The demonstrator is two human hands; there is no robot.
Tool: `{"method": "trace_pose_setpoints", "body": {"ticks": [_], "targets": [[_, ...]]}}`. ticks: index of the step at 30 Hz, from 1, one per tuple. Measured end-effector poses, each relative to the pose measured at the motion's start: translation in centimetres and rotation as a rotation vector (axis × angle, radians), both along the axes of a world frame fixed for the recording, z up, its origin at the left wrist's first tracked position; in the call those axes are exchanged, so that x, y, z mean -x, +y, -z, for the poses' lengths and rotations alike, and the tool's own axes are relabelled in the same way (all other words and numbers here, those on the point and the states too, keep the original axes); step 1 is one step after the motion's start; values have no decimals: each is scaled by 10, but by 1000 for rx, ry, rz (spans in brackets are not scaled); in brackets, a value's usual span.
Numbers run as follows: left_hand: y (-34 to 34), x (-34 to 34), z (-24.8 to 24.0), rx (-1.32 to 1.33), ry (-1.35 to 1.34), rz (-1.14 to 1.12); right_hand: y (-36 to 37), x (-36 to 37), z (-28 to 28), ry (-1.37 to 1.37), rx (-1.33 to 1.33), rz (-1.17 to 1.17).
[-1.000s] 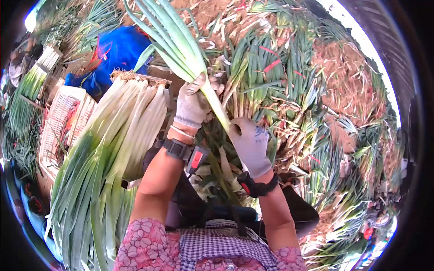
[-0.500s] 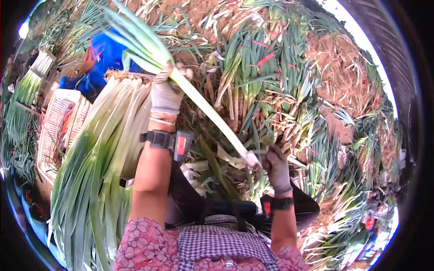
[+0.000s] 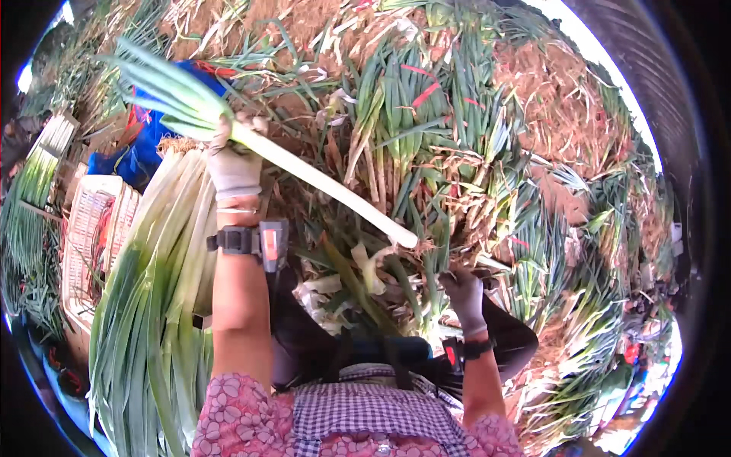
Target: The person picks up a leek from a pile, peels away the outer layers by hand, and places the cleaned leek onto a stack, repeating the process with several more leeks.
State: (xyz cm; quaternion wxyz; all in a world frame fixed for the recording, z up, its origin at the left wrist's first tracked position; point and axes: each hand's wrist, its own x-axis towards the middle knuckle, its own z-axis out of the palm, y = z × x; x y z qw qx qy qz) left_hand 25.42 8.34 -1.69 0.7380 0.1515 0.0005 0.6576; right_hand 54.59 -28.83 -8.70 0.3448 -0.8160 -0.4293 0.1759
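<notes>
Leek: probably light, stiff-shanked, soft-leaved, perhaps slippery | best hold: leaf base | left hand, far left: fingers wrapped there | right hand, near right: fingers curled, cannot tell if grasping

Left hand, ten o'clock: pale glove, thin white band, black strap, gray box, red patch. Right hand, four o'clock: matching glove, dark strap, little red patch. Pink flower sleeves, seven and five o'clock. Checked apron, six o'clock. Dark pants.
</notes>
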Motion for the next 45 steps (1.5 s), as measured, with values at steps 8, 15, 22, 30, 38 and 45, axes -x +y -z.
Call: {"method": "trace_pose_setpoints", "body": {"ticks": [8, 15, 22, 30, 38, 45], "targets": [[0, -9, 14, 185, -57, -96, 101, 80, -67, 1096, -540, -42], [17, 30, 22, 49, -61, -86, 40, -22, -59, 1659, -1058, -137], [3, 4, 8, 176, 160, -221, 56, -5, -80, 430, -337, 45], [-6, -17, 10, 229, 486, -112, 111, 24, -113, 857, -504, -47], [-5, -40, 31, 358, 437, -67, 82, 20, -108, -303, -499, -32], [-34, -77, 39, 435, 348, 74, 73, 29, -109, 797, -707, -34]]}}
